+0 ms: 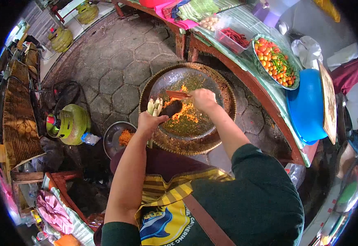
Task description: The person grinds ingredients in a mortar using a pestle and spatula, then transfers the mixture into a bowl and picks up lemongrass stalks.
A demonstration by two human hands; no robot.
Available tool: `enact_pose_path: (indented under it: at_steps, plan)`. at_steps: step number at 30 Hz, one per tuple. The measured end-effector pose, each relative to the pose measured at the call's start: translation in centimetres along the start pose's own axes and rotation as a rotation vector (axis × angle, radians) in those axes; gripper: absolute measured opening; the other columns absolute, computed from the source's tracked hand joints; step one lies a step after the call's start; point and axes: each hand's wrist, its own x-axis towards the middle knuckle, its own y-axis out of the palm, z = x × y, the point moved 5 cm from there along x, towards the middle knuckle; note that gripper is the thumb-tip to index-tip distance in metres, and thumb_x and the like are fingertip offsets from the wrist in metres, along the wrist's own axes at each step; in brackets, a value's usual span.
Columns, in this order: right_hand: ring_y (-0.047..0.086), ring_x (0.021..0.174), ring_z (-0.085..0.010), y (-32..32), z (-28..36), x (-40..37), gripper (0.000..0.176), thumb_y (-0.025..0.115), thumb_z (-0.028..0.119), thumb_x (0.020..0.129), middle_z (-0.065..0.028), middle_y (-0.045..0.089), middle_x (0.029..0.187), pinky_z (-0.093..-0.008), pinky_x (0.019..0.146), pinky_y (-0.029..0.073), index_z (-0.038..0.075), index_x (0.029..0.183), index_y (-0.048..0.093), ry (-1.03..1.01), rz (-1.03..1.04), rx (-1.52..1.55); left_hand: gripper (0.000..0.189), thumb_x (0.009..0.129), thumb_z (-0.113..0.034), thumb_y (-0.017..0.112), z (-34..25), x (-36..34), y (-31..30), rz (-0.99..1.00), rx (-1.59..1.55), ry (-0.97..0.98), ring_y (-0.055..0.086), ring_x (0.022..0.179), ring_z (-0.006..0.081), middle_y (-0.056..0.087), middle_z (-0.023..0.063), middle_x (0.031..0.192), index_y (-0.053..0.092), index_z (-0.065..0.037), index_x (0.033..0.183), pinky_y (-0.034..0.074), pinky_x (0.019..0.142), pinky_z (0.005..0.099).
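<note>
A wide, shallow stone mortar [166, 80] rests on a round woven tray [228, 96], its surface smeared with green and crumbly orange paste [187, 115]. My left hand [149, 123] is closed around a bundle of lemongrass stalks [155, 105] at the mortar's left side, with the pale cut ends pointing up. Beside its thumb lies a dark pestle [172, 109]. My right hand [203, 99] grips a flat reddish-brown tool [178, 94], reaching left over the mortar above the pestle; whether it is a blade or a spatula I cannot tell.
A metal bowl [112, 141] with orange paste stands left of the tray. Green gas cylinders [77, 123] are on the floor further left. Along the right runs a bench [244, 76] with a basin of tomatoes and chillies [275, 61], a box of red chillies [233, 39] and a blue tub [304, 106].
</note>
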Motion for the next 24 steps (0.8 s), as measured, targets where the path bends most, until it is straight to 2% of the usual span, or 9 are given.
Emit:
enact_pose_path:
  at_steps: [2,6,8,10,14,17,19,22,24]
  plan:
    - [0.063,0.085,-0.0274,-1.7,0.3,-0.8,0.023,0.053,0.024,0.082,-0.0143,0.064,0.095,-0.0389,0.075,0.05,0.021,0.102,0.065,-0.084,-0.145,0.26,0.042,0.057,-0.028,0.082,0.8,0.3,0.3,0.004,-0.073,0.007,0.057,0.059,0.016,0.062,0.0085,0.071,0.063,0.002,0.078,0.045,0.054,0.0332]
    - [0.063,0.085,-0.0285,-2.4,1.8,-0.4,0.023,0.056,0.023,0.078,-0.0126,0.065,0.091,-0.0395,0.075,0.05,0.02,0.099,0.066,-0.219,-0.126,0.201,0.044,0.056,-0.029,0.083,1.0,0.7,0.3,0.021,-0.022,-0.008,0.057,0.06,0.0162,0.062,0.0088,0.072,0.063,0.003,0.079,0.045,0.054,0.033]
    - [0.063,0.086,-0.0291,-2.2,1.7,1.3,0.022,0.056,0.023,0.078,-0.0128,0.065,0.09,-0.0389,0.076,0.049,0.015,0.096,0.067,-0.155,-0.031,0.057,0.045,0.056,-0.03,0.083,0.3,0.2,0.1,-0.006,-0.022,0.086,0.058,0.061,0.0167,0.063,0.01,0.073,0.063,0.003,0.079,0.046,0.055,0.0332]
    - [0.061,0.092,-0.028,-2.2,1.3,2.3,0.027,0.058,0.021,0.076,-0.0116,0.064,0.096,-0.0404,0.08,0.048,0.024,0.101,0.066,-0.065,0.055,-0.112,0.046,0.056,-0.03,0.082,-0.3,-0.4,-0.2,-0.005,0.052,0.079,0.059,0.061,0.017,0.063,0.0107,0.073,0.063,0.004,0.08,0.046,0.056,0.0331]
    - [0.061,0.092,-0.0277,-3.4,3.0,1.3,0.027,0.059,0.019,0.075,-0.011,0.065,0.095,-0.0406,0.078,0.048,0.025,0.1,0.066,-0.242,0.016,0.155,0.045,0.059,-0.027,0.082,0.3,0.4,0.0,0.006,0.079,0.03,0.056,0.056,0.0142,0.06,0.0073,0.073,0.062,0.005,0.083,0.045,0.05,0.0303]
    - [0.063,0.084,-0.0271,-2.5,3.1,2.4,0.018,0.058,0.015,0.074,-0.0131,0.065,0.09,-0.0377,0.072,0.05,0.007,0.087,0.068,-0.274,0.038,0.106,0.044,0.058,-0.026,0.082,1.2,1.0,0.7,0.045,-0.023,0.025,0.055,0.055,0.0136,0.059,0.0059,0.072,0.061,0.003,0.085,0.044,0.049,0.03]
    - [0.063,0.086,-0.0263,-1.7,1.6,3.4,0.021,0.06,0.019,0.074,-0.0129,0.065,0.09,-0.037,0.074,0.049,0.006,0.089,0.067,-0.145,0.062,-0.065,0.043,0.059,-0.025,0.082,1.1,1.1,0.6,0.05,-0.036,0.057,0.054,0.054,0.0136,0.059,0.0055,0.072,0.061,0.002,0.085,0.044,0.048,0.0295]
    - [0.062,0.088,-0.0288,-1.7,2.2,3.2,0.026,0.06,0.03,0.075,-0.0127,0.064,0.094,-0.0402,0.072,0.049,0.014,0.095,0.067,-0.327,0.044,0.214,0.041,0.06,-0.023,0.081,0.4,0.6,0.1,0.046,0.0,0.027,0.052,0.054,0.0128,0.059,0.0052,0.074,0.062,0.0,0.087,0.044,0.047,0.029]
    - [0.062,0.088,-0.0291,-1.4,2.1,3.1,0.026,0.059,0.03,0.076,-0.0135,0.064,0.094,-0.0403,0.072,0.049,0.012,0.094,0.067,-0.241,0.091,0.099,0.038,0.061,-0.022,0.081,-1.0,-0.5,-0.4,0.041,-0.11,-0.004,0.051,0.054,0.0121,0.058,0.0048,0.075,0.062,-0.002,0.087,0.042,0.047,0.0279]
